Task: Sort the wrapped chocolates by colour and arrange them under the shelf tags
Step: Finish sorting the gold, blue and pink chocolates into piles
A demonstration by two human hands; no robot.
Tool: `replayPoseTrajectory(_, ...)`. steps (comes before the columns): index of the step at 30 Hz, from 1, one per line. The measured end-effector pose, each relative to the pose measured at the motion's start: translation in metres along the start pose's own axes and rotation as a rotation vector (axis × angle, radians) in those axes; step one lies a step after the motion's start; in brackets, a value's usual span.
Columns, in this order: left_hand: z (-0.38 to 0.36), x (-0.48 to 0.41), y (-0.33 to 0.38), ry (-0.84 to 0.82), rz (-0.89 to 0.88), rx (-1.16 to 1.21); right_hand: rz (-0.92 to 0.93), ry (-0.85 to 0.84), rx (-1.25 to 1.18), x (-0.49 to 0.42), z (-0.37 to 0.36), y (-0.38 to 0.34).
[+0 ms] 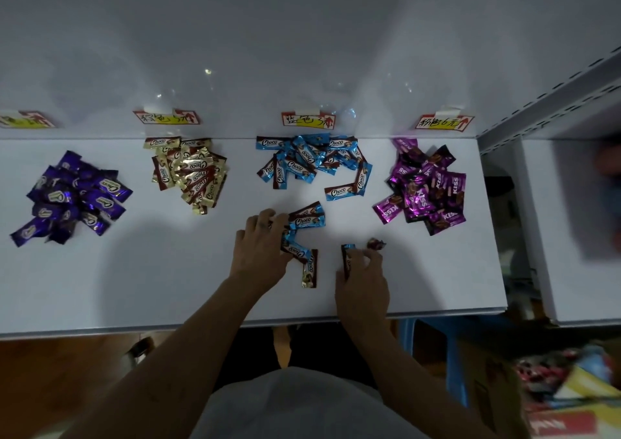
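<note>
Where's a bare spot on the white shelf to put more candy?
Front left, between the purple pile, gold pile and left hand. Also the front right corner, in front of the pink pile beside the right hand. Crowded: the middle, with loose blue chocolates.

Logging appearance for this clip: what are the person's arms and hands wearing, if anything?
The left forearm and right forearm are bare, with no sleeves in view. The left hand and right hand have no gloves, and no watch, bracelet or ring shows. The only clothing visible is a light grey top.
</note>
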State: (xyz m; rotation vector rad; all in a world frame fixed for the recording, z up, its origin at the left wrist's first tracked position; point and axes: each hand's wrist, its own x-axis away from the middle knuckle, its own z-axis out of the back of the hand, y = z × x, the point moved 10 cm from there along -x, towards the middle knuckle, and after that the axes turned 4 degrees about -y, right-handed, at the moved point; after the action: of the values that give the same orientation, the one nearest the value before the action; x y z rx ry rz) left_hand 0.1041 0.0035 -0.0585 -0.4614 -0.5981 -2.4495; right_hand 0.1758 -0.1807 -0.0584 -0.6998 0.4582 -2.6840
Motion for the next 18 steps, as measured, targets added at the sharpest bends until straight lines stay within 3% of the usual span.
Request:
replayPoseTrajectory(2, -0.002, -0.007, -0.001, -0.053, -0.006, -0.065, -0.141, -0.009, -0.020, 0.001, 0.002, 0.017)
replayPoseTrajectory(7, -0.005, -0.018, -0.004, -0.113, 0.017, -0.042, -0.216, -0.098, -0.149, -0.007, -0.003, 0.018)
replayPoseTrajectory(12, -0.009, -0.026, -0.006, -0.146, 0.008, -0.038, -0.143, -0.149, -0.069, -0.023, -0.003, 0.000)
replayPoseTrajectory(16, -0.001, -0.033, -0.011, -0.171, 0.047, 0.056, -0.001, -0.098, -0.155, -0.041, 0.010, -0.035)
replayPoseTrajectory(18, 0.010, -0.040, -0.015, -0.165, 0.086, 0.167, -0.015, -0.123, -0.216, -0.058, 0.019, -0.051)
